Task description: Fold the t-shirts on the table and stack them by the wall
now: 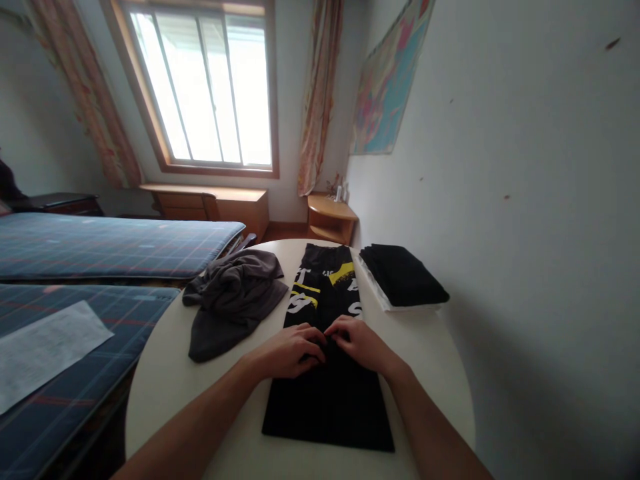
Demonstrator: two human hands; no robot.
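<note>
A black garment [330, 400] with white lettering and yellow patches lies in a long, narrow folded strip down the middle of the round white table [210, 413]. Its plain black end is nearest me, and the printed part points away. My left hand [300, 350] rests on the strip's middle, fingers curled and pinching the cloth. Close beside it, nearly touching, my right hand [357, 340] also has bent fingertips closed on the fabric. The exact pinch points are partly hidden under the fingers. Whether the garment is a shirt or something else, I cannot tell.
A crumpled dark grey garment [235, 293] lies on the table's left. At the right edge, folded black cloth [405, 277] sits on something white. Plaid mattresses [115, 243] stand to the left, one bearing a paper sheet [50, 350]. A wall [525, 200] borders the right side.
</note>
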